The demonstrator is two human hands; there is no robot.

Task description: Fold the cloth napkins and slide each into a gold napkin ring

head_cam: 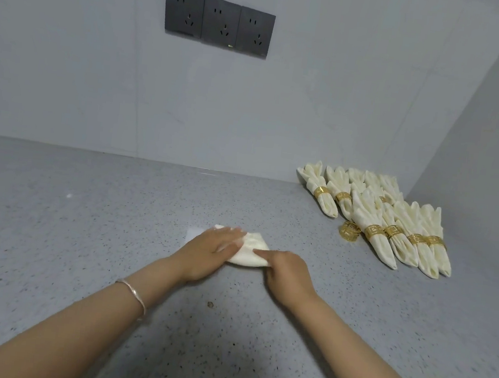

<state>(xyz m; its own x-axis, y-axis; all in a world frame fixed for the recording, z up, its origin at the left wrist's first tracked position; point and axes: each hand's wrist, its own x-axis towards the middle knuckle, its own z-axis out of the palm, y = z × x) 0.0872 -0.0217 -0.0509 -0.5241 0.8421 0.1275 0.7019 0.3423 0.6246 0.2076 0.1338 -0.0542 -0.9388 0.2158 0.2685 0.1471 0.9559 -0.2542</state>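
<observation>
The cream napkin (250, 252) is folded into a small, thick packet and lies flat mid-worktop (81, 232). The left hand (212, 254) presses its left half, palm down, fingers straight. The right hand (288, 274) lays its index finger across the right part. Whether its other, curled fingers pinch the cloth cannot be told. 1 loose gold ring (349, 231) stands well to the right.

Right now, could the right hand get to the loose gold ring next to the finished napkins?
Probably yes. The loose gold ring sits on bare counter, forward and right of the right hand, nothing between them. The hand must first leave the napkin it touches.
</observation>
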